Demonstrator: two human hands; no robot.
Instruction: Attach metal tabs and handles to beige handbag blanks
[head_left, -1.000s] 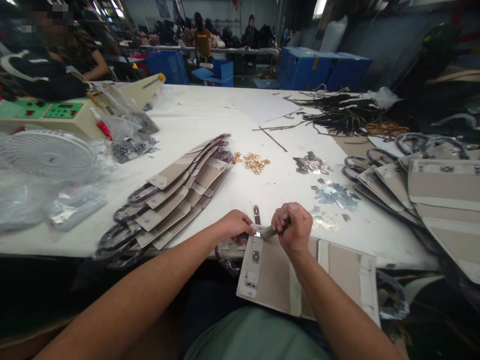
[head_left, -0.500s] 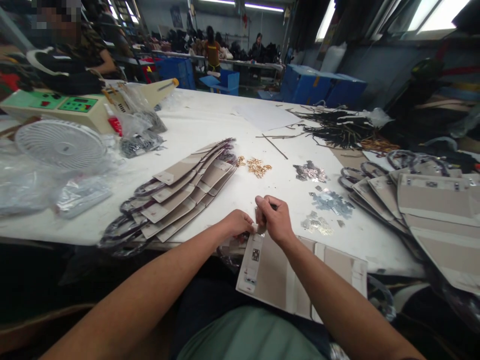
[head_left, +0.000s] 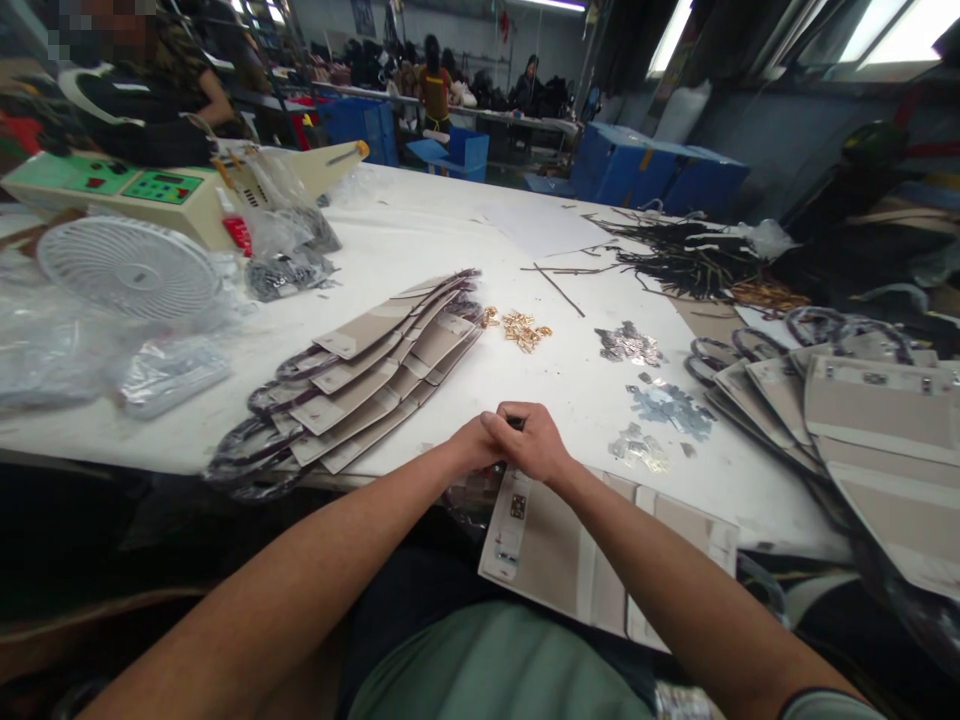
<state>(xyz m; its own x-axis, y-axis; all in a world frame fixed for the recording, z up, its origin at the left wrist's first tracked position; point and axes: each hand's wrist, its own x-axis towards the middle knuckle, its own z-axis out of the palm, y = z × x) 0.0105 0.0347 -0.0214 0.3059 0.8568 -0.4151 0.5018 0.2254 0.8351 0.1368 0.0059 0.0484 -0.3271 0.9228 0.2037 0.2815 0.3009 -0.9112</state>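
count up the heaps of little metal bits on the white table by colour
gold heap, a few strays beside it: 1
silver heaps: 3
total: 4
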